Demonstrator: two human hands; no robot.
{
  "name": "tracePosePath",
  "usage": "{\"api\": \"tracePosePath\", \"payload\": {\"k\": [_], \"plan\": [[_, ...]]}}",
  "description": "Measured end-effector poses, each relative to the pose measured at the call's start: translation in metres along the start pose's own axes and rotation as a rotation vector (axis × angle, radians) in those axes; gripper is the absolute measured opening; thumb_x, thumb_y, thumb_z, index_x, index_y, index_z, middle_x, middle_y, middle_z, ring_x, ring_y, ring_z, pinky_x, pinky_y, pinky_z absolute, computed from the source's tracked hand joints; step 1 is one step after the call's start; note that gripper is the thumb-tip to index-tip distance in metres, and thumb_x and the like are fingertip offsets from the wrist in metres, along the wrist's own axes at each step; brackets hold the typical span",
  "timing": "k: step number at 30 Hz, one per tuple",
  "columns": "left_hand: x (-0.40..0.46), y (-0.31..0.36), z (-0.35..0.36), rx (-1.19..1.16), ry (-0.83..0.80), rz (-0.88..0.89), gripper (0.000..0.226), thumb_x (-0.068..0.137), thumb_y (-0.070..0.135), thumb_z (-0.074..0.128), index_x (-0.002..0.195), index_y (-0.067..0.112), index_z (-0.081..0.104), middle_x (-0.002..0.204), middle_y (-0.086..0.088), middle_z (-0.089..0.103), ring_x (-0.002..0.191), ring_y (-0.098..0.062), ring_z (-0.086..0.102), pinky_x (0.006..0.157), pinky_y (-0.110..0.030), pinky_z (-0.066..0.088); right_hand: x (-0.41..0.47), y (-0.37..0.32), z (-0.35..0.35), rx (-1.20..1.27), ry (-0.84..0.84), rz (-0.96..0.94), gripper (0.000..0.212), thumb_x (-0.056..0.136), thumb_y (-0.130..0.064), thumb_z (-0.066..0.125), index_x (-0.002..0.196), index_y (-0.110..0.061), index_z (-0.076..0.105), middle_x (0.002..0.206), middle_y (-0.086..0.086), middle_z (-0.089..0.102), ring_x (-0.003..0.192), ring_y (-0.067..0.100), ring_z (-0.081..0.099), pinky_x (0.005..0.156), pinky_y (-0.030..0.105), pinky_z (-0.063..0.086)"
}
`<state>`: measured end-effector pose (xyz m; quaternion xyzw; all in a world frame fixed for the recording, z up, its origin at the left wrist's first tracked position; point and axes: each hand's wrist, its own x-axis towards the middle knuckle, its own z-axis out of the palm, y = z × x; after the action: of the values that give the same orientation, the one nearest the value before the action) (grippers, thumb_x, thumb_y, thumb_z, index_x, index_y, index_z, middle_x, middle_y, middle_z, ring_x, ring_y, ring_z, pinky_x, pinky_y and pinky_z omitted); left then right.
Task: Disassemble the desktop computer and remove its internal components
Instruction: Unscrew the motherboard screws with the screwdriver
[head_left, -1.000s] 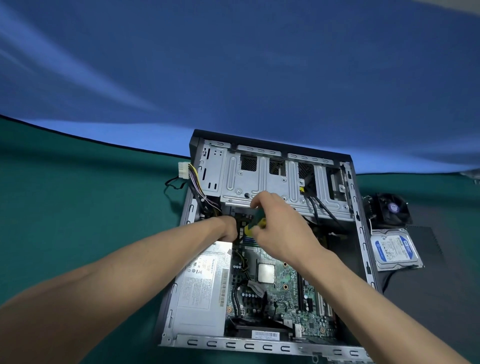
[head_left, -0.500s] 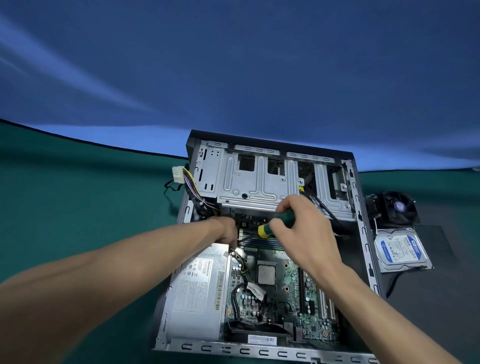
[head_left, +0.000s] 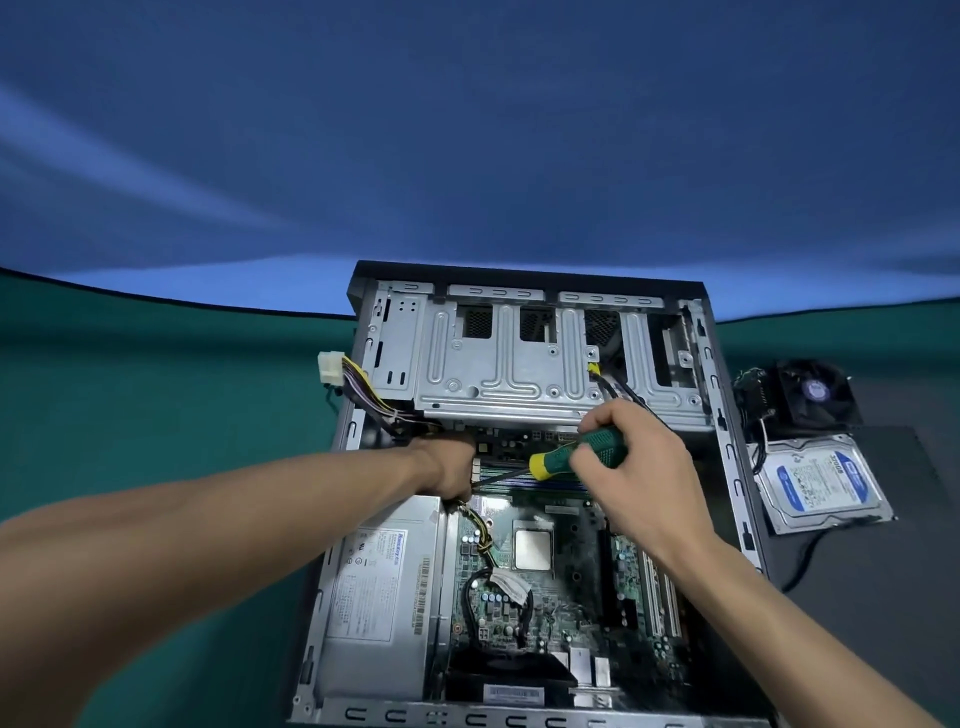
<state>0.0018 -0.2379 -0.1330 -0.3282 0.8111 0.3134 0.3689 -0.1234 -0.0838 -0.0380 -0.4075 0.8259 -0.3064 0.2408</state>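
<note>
1. The desktop computer case (head_left: 530, 499) lies on its side on the green table (head_left: 156, 415), open face up, with its side panel off.
2. At its far end sits a silver drive cage (head_left: 519, 358) of stamped metal with ribs and cut-outs; a bundle of coloured wires ending in a white connector (head_left: 330, 367) hangs out over the case's left wall.
3. In the near left corner lies the grey power supply (head_left: 379, 597), with a white printed label on top.
4. Beside it the green motherboard (head_left: 566, 587) fills the floor of the case; the bare square CPU (head_left: 532, 550) shows at its middle, memory slots lie across the far part, and black cables loop over the near part.
5. My right hand (head_left: 639, 478) has its grip curled round the green and yellow handle of a screwdriver (head_left: 576, 452); the shaft slants down to the left, toward my left hand.
6. My left hand (head_left: 449, 467) reaches in at the board's far left corner, next to the power supply; I cannot tell how its grip stands, as the fingers are hidden.
7. Outside the case, to the right, a black cooler fan (head_left: 810, 395) and a hard drive (head_left: 821, 483) with a blue and white label rest on a dark mat (head_left: 883, 597).
</note>
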Motion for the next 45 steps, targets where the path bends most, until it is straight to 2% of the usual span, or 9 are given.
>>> {"api": "tracePosePath", "payload": {"k": [6,10,20,23,26,32,35,40,45], "plan": [[-0.002,0.001,-0.002,0.063,-0.008,0.033,0.024,0.092,0.022,0.056,0.069,0.015,0.055,0.064,0.006,0.052,0.069,-0.01,0.054,0.065,-0.02,0.045,0.004,0.019,-0.02,-0.255,-0.298,-0.01,0.026,0.078,-0.034,0.073,0.1,-0.036,0.059,0.1,-0.016,0.06,0.088,0.007,0.056,0.079,0.025,0.046],[-0.001,-0.001,-0.002,0.07,-0.032,0.025,0.027,0.089,0.027,0.06,0.064,0.018,0.056,0.06,0.007,0.052,0.058,-0.005,0.05,0.055,-0.018,0.042,0.0,0.024,-0.015,-0.69,-0.405,-0.066,0.036,0.083,-0.036,0.062,0.117,-0.026,0.056,0.115,-0.005,0.061,0.103,0.021,0.06,0.084,0.031,0.047],[-0.04,0.0,-0.02,-0.041,0.126,0.088,0.026,0.085,0.022,0.061,0.064,0.014,0.047,0.061,-0.004,0.041,0.063,-0.019,0.042,0.056,-0.027,0.034,-0.018,0.021,-0.004,-0.799,-0.32,0.042,0.038,0.082,-0.057,0.049,0.092,-0.021,0.05,0.083,0.0,0.062,0.072,0.023,0.056,0.063,0.03,0.041],[-0.068,0.0,-0.024,-0.095,0.203,0.144,0.029,0.086,0.023,0.06,0.063,0.016,0.045,0.065,-0.005,0.044,0.065,-0.019,0.045,0.062,-0.029,0.041,-0.026,0.018,-0.009,-0.626,-0.253,0.057,0.029,0.085,-0.054,0.052,0.079,-0.026,0.056,0.075,-0.006,0.063,0.072,0.018,0.062,0.057,0.027,0.04],[-0.099,0.004,-0.022,-0.03,0.358,0.219,0.024,0.082,0.024,0.061,0.064,0.018,0.045,0.066,0.001,0.052,0.06,-0.014,0.045,0.054,-0.026,0.035,-0.037,0.011,-0.012,-0.175,-0.222,0.133,0.031,0.087,-0.043,0.061,0.064,-0.024,0.052,0.059,-0.008,0.056,0.055,0.011,0.051,0.051,0.027,0.037],[-0.156,0.037,-0.025,0.117,0.571,0.444,0.012,0.081,0.028,0.056,0.073,0.023,0.048,0.073,0.004,0.061,0.063,-0.013,0.051,0.054,-0.026,0.038,-0.063,-0.029,-0.019,0.408,-0.094,0.138,0.017,0.088,-0.023,0.065,0.076,-0.011,0.065,0.054,0.0,0.057,0.039,0.007,0.048,0.041,0.02,0.04],[-0.177,0.061,-0.028,0.152,0.682,0.537,0.01,0.082,0.031,0.054,0.079,0.022,0.051,0.078,0.002,0.064,0.071,-0.02,0.057,0.061,-0.032,0.046,-0.072,-0.047,-0.031,0.542,-0.025,0.104,0.021,0.091,-0.02,0.062,0.072,-0.011,0.065,0.055,0.004,0.058,0.038,0.014,0.048,0.04,0.022,0.04],[-0.202,0.095,-0.033,0.224,0.844,0.623,0.016,0.085,0.038,0.052,0.079,0.023,0.047,0.077,0.002,0.063,0.067,-0.02,0.05,0.058,-0.031,0.039,-0.085,-0.057,-0.06,0.681,-0.011,0.033,0.026,0.092,-0.015,0.059,0.066,-0.01,0.061,0.055,0.004,0.059,0.036,0.014,0.047,0.041,0.022,0.041],[-0.21,0.128,-0.026,0.338,0.95,0.607,0.021,0.092,0.041,0.048,0.088,0.021,0.052,0.087,0.001,0.066,0.081,-0.021,0.059,0.062,-0.032,0.038,-0.092,-0.04,-0.089,0.736,-0.07,0.016,0.023,0.09,-0.014,0.061,0.067,-0.014,0.062,0.057,0.003,0.062,0.037,0.014,0.047,0.043,0.021,0.042]]}}
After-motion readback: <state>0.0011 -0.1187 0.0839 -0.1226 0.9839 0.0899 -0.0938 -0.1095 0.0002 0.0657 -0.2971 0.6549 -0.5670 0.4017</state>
